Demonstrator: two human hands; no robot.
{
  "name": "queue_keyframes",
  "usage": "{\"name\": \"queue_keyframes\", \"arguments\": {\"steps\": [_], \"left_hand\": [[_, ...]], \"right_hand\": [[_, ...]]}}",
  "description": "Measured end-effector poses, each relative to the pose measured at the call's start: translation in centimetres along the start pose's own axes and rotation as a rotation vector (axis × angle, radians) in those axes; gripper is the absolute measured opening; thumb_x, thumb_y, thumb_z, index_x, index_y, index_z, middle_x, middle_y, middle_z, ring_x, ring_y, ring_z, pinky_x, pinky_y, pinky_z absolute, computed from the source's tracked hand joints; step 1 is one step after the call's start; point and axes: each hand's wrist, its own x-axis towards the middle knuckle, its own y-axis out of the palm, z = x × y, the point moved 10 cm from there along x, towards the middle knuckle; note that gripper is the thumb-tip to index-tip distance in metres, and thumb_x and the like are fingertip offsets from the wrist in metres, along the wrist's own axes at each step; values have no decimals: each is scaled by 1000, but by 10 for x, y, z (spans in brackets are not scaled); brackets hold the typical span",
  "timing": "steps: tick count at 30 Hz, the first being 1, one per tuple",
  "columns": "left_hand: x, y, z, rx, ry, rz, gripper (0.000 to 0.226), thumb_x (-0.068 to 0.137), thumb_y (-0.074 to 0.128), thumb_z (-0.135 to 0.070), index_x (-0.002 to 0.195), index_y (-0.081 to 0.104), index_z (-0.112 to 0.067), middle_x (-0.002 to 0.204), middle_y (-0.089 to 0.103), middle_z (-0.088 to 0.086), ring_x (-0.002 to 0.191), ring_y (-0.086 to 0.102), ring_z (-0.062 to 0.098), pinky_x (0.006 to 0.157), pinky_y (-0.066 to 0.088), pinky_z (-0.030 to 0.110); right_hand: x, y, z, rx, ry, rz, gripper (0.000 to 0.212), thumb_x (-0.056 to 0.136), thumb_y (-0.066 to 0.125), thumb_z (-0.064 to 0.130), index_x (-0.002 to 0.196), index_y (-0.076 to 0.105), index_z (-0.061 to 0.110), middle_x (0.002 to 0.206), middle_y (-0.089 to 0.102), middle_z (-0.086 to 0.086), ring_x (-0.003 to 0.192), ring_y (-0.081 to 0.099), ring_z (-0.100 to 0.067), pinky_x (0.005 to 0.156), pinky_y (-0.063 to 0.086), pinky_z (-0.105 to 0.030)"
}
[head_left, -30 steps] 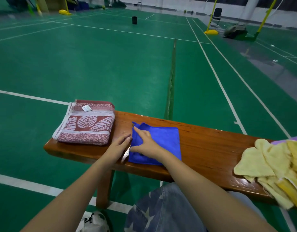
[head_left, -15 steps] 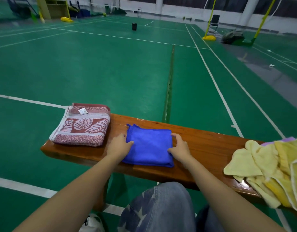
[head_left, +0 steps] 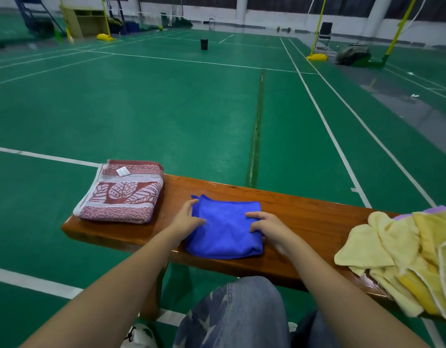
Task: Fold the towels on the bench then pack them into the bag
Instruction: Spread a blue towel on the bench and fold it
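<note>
I look down at a long brown bench [head_left: 304, 212] on a green court floor [head_left: 141, 109]. The blue towel [head_left: 224, 232] lies near the middle of the bench, close to the front edge. It is folded into a small square, with some creases on top.

Both hands are on it. The left hand [head_left: 188, 218] is at the towel's left side. Its fingers curl over the left edge and its thumb lies on top, so it grips the cloth. The right hand [head_left: 266, 226] is on the right part of the towel. Its fingers are bent, and the thumb and fingertips pinch the cloth from above.

A red towel [head_left: 121, 194] with white leaf shapes lies folded at the left end of the bench, just beside the blue one but not touching it. A heap of yellow towels [head_left: 405, 259] sits at the right end, not folded, and hangs a bit over the front edge. A bit of purple cloth [head_left: 417, 212] peeks out behind the heap.

A knee in blue jeans [head_left: 237, 312] shows below the bench. Far away on the floor stands a small black cup [head_left: 204, 43].
</note>
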Motion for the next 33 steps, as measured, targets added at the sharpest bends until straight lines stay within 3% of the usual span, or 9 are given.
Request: {"name": "queue_keyframes", "arguments": {"steps": [5, 8, 11, 14, 18, 25, 30, 33], "left_hand": [[1, -7, 7, 95, 17, -73, 54, 86, 63, -9, 135, 44, -20, 145, 39, 11, 126, 44, 30, 102, 41, 40], [-3, -7, 3, 294, 18, -166, 60, 82, 70, -20, 136, 43, -19, 141, 44, 6, 125, 45, 25, 100, 42, 36], [-7, 7, 0, 356, 9, -155, 67, 81, 71, -26, 139, 39, -20, 141, 43, 4, 126, 44, 24, 99, 40, 34], [-8, 17, -7, 255, 48, -108, 60, 83, 68, -16, 137, 42, -21, 142, 43, 4, 127, 43, 24, 94, 40, 30], [-8, 25, -8, 59, 92, -39, 57, 84, 64, -1, 135, 48, -18, 147, 36, 6, 130, 38, 22, 84, 35, 20], [-21, 15, -24, -113, 137, -19, 61, 80, 69, 1, 135, 49, -17, 148, 34, 5, 131, 37, 22, 98, 40, 28], [-30, -38, -55, -232, 237, -41, 60, 80, 67, 4, 135, 50, -16, 137, 43, 2, 107, 49, 16, 79, 48, 22], [-31, -95, -66, -258, 295, -98, 59, 79, 67, 7, 131, 53, -18, 133, 45, 0, 104, 53, 17, 71, 52, 19]], "right_hand": [[-2, -2, -5, 10, -40, -14, 50, 79, 54, -3, 123, 59, 21, 125, 54, -12, 78, 51, -18, 53, 38, -20], [-6, -4, -3, -64, -83, -27, 52, 80, 55, -3, 128, 56, 18, 129, 49, -12, 89, 48, -18, 54, 36, -17], [-8, -6, -3, -103, -104, -40, 52, 81, 56, -4, 129, 55, 17, 131, 45, -11, 101, 47, -21, 57, 36, -17], [-15, -9, -1, -116, -117, -43, 53, 81, 56, -4, 130, 54, 17, 130, 43, -9, 104, 45, -21, 58, 37, -18], [-25, -17, 2, -121, -152, -44, 57, 81, 56, -5, 133, 51, 17, 129, 41, -5, 112, 45, -20, 75, 45, -23], [-35, -25, 22, -77, -224, -30, 68, 74, 67, -7, 135, 51, 18, 136, 42, -2, 122, 44, -18, 95, 46, -29], [-35, 1, 73, 21, -289, 11, 68, 74, 66, -10, 133, 52, 21, 132, 48, -5, 113, 55, -24, 68, 51, -20], [-28, 36, 110, 75, -325, 81, 69, 75, 64, -12, 135, 50, 20, 126, 54, -7, 91, 60, -18, 59, 52, -20]]}}
